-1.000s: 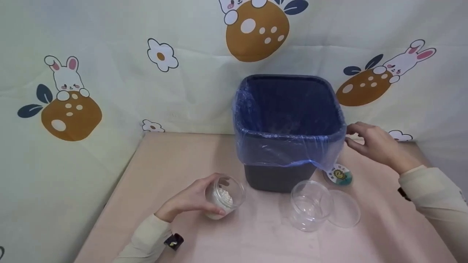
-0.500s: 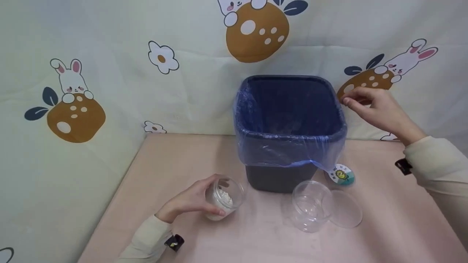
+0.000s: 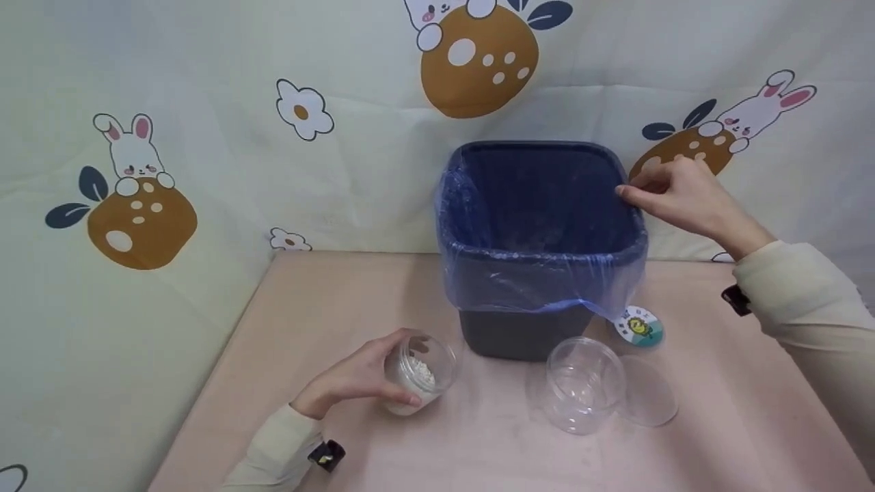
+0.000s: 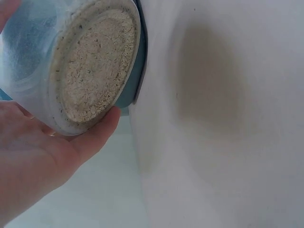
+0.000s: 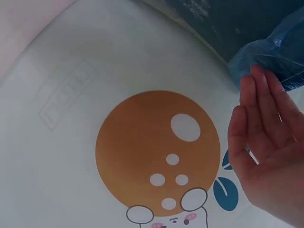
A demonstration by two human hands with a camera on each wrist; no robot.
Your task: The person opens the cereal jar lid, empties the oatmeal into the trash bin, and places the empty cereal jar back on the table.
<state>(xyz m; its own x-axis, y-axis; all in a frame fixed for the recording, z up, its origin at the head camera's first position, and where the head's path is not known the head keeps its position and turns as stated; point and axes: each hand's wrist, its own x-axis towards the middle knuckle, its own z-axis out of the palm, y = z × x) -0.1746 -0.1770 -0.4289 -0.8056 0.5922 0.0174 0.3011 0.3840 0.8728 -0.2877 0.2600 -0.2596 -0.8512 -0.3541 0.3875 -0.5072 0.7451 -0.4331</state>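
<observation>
My left hand (image 3: 362, 372) grips a clear open-topped jar (image 3: 444, 362) part filled with whitish flakes, tilted to the right above the table. In the left wrist view the jar's base (image 4: 97, 64) shows the flakes (image 4: 95, 66) through it, with fingers around the side. At the bin's right rim is my right hand (image 3: 690, 201), its thumb over the edge and its fingers outside. The right wrist view has those fingers (image 5: 259, 104) against the blue trash bag (image 5: 268, 52); the thumb is hidden there. The bag lines a dark bin (image 3: 523, 335) and folds down over its rim.
Before the bin stand a clear empty tub (image 3: 581, 396) and a clear round lid (image 3: 649, 393) beside it. A round printed lid (image 3: 639, 326) lies by the bin's right foot. A patterned cloth wall (image 3: 355, 171) rises behind the pink table (image 3: 328, 294).
My right hand rose from low beside the bin's right side to above the rim, then moved left onto the rim. The left hand and jar have stayed almost still.
</observation>
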